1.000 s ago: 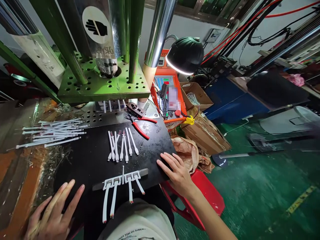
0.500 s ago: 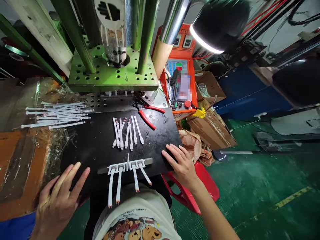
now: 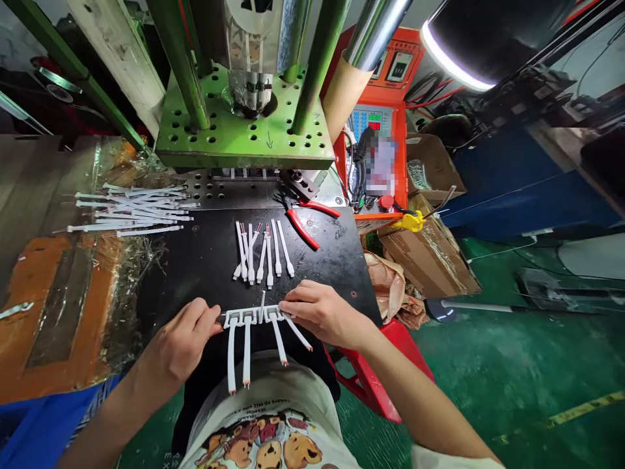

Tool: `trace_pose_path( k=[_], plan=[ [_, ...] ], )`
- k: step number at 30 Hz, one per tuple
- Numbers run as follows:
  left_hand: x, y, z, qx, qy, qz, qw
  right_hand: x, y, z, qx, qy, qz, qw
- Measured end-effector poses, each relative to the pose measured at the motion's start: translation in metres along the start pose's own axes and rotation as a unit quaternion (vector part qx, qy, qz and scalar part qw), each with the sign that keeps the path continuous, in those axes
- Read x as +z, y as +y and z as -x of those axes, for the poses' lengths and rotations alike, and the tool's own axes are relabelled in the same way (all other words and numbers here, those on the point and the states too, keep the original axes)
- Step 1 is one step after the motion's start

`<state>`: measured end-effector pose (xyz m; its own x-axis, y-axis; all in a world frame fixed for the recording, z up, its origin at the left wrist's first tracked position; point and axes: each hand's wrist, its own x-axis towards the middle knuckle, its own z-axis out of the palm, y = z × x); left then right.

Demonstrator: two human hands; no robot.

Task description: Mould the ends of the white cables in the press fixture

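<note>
A white moulded strip point(image 3: 257, 316) sits on a narrow metal bar at the front edge of the black worktable, with a thin white stub standing up from it. Several flat white cables point(image 3: 247, 355) hang from the strip toward my lap, their cut ends showing reddish wires. My left hand point(image 3: 183, 339) is closed on the bar's left end. At the other end, the fingers of my right hand point(image 3: 325, 312) close over the bar beside the strip and hide that end. Behind them, short white cables with connector ends point(image 3: 263, 257) lie in a loose row.
Red-handled pliers point(image 3: 303, 228) lie near the green press plate point(image 3: 244, 158). A pile of white cables point(image 3: 137, 212) is at the left, by taped cardboard point(image 3: 92, 326). An orange control box point(image 3: 400, 156) stands right of the press, and a red stool point(image 3: 390, 378) is below.
Both hands have come inward from the table's sides and closed on the ends of the bar with the white strip. The whole view has shifted, so the scene sits farther right.
</note>
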<state>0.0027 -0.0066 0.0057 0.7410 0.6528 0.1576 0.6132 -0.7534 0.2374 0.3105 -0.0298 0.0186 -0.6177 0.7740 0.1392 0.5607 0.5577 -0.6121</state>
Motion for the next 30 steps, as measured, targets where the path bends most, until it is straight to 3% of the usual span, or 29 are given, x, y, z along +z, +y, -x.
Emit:
trace_pose_path(
  k=[3, 6, 8, 11, 14, 16, 18, 20, 23, 25, 28, 30],
  plan=[
    [-0.002, -0.004, -0.001, 0.022, -0.026, 0.025, 0.999, -0.018, 0.016, -0.021, -0.059, -0.091, -0.055, 0.993],
    [-0.003, -0.004, -0.002, 0.023, -0.052, 0.035, 0.998, -0.017, 0.025, -0.06, -0.053, -0.089, -0.049, 0.993],
    [-0.004, -0.002, -0.002, 0.011, -0.074, 0.014, 0.997, -0.008, 0.027, -0.093, -0.028, -0.027, -0.014, 0.999],
    [-0.006, 0.002, -0.002, -0.004, -0.064, -0.016, 0.998, -0.003, 0.029, -0.132, 0.023, 0.129, -0.004, 0.991],
    [-0.006, 0.003, -0.002, -0.004, -0.048, -0.018, 0.999, -0.022, 0.036, -0.134, 0.072, 0.275, -0.023, 0.958],
    [-0.003, 0.002, -0.002, 0.001, -0.033, -0.023, 0.999, -0.04, 0.043, -0.108, 0.101, 0.332, -0.038, 0.937],
    [0.001, 0.001, -0.001, 0.01, 0.003, -0.035, 0.999, -0.052, 0.052, -0.061, 0.167, 0.393, -0.052, 0.903],
    [0.007, 0.0, 0.001, 0.018, 0.04, -0.047, 0.998, -0.054, 0.062, 0.0, 0.277, 0.478, -0.052, 0.832],
    [0.013, 0.0, 0.004, 0.028, 0.064, -0.047, 0.996, -0.043, 0.081, 0.098, 0.418, 0.604, -0.014, 0.679],
    [0.014, 0.001, 0.006, 0.017, 0.066, -0.035, 0.997, -0.034, 0.09, 0.151, 0.533, 0.569, 0.053, 0.624],
    [0.011, 0.004, 0.008, -0.012, 0.08, -0.012, 0.997, -0.027, 0.086, 0.187, 0.628, 0.483, 0.141, 0.594],
    [0.006, 0.007, 0.008, -0.011, 0.095, -0.009, 0.995, -0.026, 0.069, 0.177, 0.601, 0.451, 0.181, 0.634]
  ],
)
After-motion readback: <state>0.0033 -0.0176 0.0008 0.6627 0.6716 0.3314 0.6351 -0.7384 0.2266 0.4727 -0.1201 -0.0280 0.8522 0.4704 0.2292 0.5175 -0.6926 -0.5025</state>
